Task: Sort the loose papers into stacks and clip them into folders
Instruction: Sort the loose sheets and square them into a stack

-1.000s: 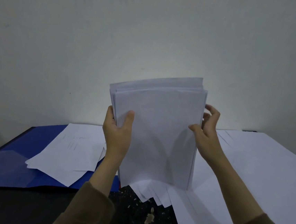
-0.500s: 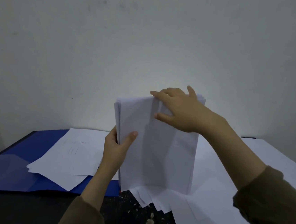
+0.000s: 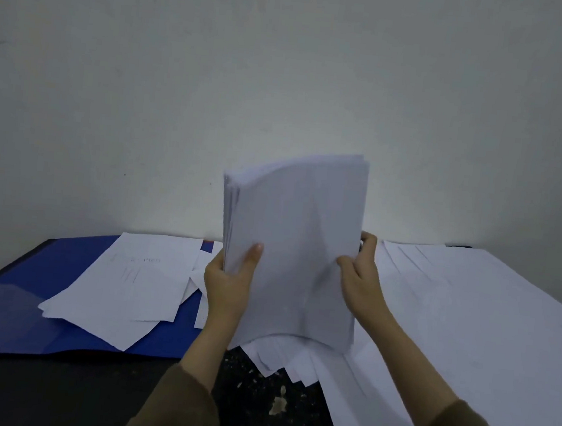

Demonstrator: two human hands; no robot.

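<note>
Head view. Stack of papers (image 3: 295,248) upright over desk (image 3: 49,396) centre, left hand (image 3: 228,283) and right hand (image 3: 359,275) each with grip clamped on side edge. Blue folder (image 3: 23,308) open far left, few sheets (image 3: 128,287) atop, unclipped. Loose papers (image 3: 467,333) spread right, unsorted. Judged early: squaring only.

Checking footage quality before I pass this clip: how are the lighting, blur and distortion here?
Head view: dim and bluish, brightest on the wall behind the paper stack; soft shadows cross the stack's face between the left hand and right hand; the stack's top edge looks slightly soft; wide-angle bending shows at the blue folder.
</note>
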